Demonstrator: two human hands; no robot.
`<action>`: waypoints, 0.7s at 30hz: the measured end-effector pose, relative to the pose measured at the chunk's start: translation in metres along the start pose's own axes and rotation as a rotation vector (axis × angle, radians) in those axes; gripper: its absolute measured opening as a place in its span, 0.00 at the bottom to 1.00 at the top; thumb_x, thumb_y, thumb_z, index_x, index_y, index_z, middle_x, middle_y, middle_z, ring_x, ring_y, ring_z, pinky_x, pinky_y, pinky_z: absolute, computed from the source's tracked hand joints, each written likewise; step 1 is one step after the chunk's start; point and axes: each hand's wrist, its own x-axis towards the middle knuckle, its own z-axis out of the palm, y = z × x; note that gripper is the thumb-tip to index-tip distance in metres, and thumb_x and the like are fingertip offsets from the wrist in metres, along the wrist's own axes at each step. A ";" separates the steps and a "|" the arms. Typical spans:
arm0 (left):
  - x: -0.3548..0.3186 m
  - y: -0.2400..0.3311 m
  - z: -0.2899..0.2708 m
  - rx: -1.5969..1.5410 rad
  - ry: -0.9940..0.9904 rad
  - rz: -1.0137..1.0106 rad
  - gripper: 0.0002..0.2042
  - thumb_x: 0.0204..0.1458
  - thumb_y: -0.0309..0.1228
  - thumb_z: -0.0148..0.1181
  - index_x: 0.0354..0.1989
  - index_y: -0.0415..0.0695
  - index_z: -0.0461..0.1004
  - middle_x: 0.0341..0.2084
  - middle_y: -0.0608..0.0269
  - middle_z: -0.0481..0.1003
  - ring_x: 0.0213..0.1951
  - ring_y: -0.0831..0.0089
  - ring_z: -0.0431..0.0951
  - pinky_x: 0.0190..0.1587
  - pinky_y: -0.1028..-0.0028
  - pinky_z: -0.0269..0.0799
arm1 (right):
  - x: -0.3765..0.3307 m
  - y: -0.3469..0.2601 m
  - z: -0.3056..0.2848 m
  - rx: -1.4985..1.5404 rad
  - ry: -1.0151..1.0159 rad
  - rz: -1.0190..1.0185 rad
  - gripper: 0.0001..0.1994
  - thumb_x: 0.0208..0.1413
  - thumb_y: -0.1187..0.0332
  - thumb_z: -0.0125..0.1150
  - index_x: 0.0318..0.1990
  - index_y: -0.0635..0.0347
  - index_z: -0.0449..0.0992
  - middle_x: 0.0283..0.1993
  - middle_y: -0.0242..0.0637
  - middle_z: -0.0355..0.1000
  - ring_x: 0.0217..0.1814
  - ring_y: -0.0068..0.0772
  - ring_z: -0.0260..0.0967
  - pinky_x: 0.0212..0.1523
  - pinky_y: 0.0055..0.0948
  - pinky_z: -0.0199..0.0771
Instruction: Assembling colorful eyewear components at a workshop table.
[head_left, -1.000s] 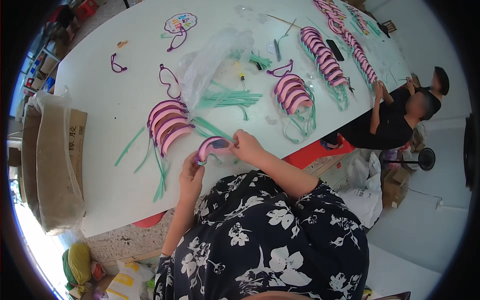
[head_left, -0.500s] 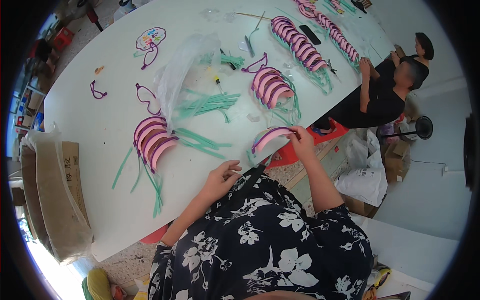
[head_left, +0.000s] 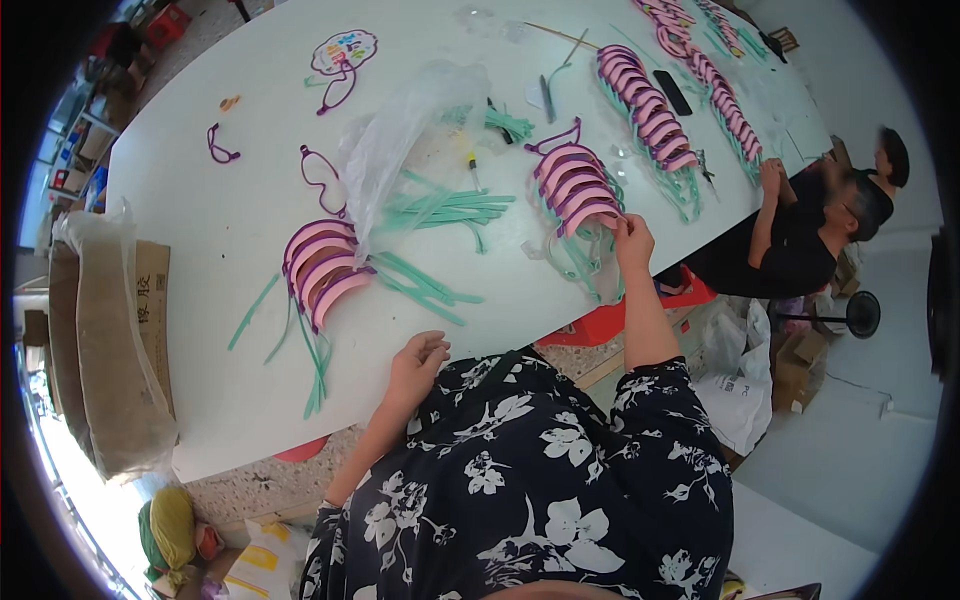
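My right hand [head_left: 634,243] pinches the end of a curved pink band with purple trim [head_left: 588,220]. It is the nearest one in an overlapping row of such bands [head_left: 577,172], with mint-green straps trailing beside them. My left hand [head_left: 415,366] holds nothing by the table's near edge, its fingers loosely bent and slightly apart. Ahead of it, to the left, fans another stack of pink and purple bands [head_left: 322,262] with green straps hanging from it. Loose green straps [head_left: 445,210] lie in the middle, partly under a clear plastic bag [head_left: 405,140].
Purple eyeglass-shaped frames [head_left: 322,180] and a colourful printed piece [head_left: 345,52] lie farther back. Longer rows of bands [head_left: 645,105] and a black phone [head_left: 673,93] are at right. Two people [head_left: 815,225] sit there. A cardboard box [head_left: 150,330] stands at the left edge.
My right hand has carried the pink band from the table's near edge up and away to the end of the row. My left hand has drawn back slightly. The whole view has shifted.
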 end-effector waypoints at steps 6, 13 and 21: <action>-0.013 -0.021 -0.019 -0.080 0.173 -0.042 0.14 0.57 0.24 0.53 0.51 0.37 0.69 0.40 0.55 0.77 0.40 0.71 0.78 0.44 0.74 0.72 | 0.028 -0.045 0.028 0.005 -0.077 0.026 0.10 0.56 0.63 0.58 0.39 0.60 0.76 0.32 0.44 0.76 0.34 0.44 0.76 0.37 0.37 0.73; -0.035 -0.045 -0.040 -0.086 0.400 0.056 0.12 0.56 0.26 0.55 0.46 0.33 0.73 0.36 0.52 0.79 0.36 0.69 0.80 0.41 0.72 0.75 | 0.038 -0.048 0.025 -0.399 -0.018 -0.261 0.15 0.50 0.65 0.62 0.44 0.63 0.78 0.40 0.52 0.75 0.42 0.53 0.73 0.43 0.43 0.72; -0.087 -0.064 -0.104 0.249 1.054 0.126 0.06 0.53 0.24 0.59 0.38 0.38 0.75 0.29 0.56 0.77 0.30 0.69 0.79 0.34 0.72 0.74 | -0.014 -0.109 0.018 -0.383 0.122 -0.246 0.24 0.47 0.67 0.57 0.54 0.65 0.69 0.54 0.55 0.67 0.58 0.55 0.64 0.56 0.48 0.65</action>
